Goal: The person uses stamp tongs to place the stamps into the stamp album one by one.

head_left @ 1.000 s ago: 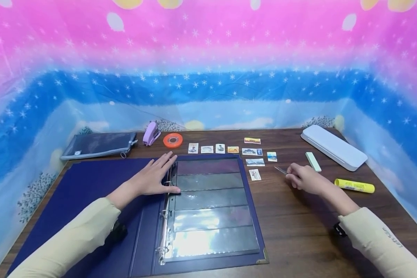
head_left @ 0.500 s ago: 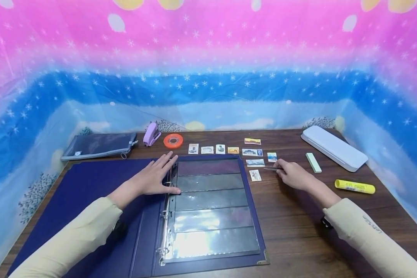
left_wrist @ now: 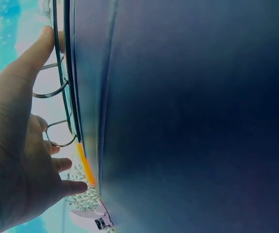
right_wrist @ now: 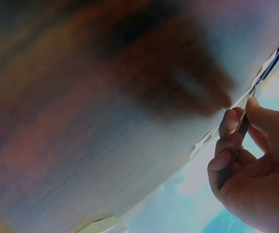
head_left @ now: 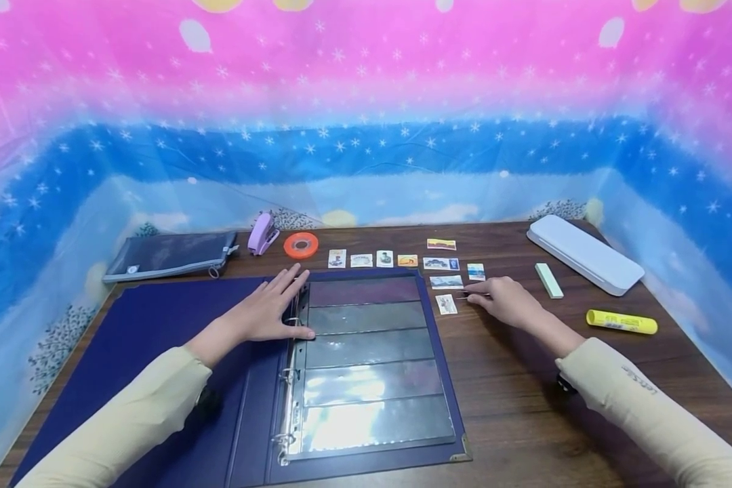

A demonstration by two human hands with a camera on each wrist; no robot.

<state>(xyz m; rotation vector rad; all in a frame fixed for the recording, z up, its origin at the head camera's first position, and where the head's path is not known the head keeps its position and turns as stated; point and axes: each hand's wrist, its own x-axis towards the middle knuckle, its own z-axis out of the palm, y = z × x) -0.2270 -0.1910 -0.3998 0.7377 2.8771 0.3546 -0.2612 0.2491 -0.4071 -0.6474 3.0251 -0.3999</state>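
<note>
My left hand [head_left: 270, 310] lies with spread, straight fingers across the ring spine of an open navy stamp album [head_left: 183, 352]; its thumb reaches the edge of the clear-pocketed page [head_left: 369, 349]. The left wrist view shows the metal rings [left_wrist: 57, 91] beside that thumb. My right hand [head_left: 507, 302] pinches slim metal tweezers [right_wrist: 242, 127] between thumb and curled fingers. Their tips point left, right by a portrait stamp [head_left: 446, 304] and just below a landscape stamp [head_left: 446, 282]. A small blue stamp [head_left: 476, 272] lies just beyond the right hand's fingers.
More stamps [head_left: 385, 259] line the album's far edge. Behind it are a mesh pouch [head_left: 171, 255], a purple stapler [head_left: 262, 234] and an orange tape roll [head_left: 301, 245]. At right lie a white case [head_left: 585, 256], a pale green block [head_left: 549, 280] and a yellow glue stick [head_left: 622, 322].
My right hand has moved left with the tweezers, bringing their tips from beside the stamps to the portrait stamp's edge. The left hand has stayed on the album.
</note>
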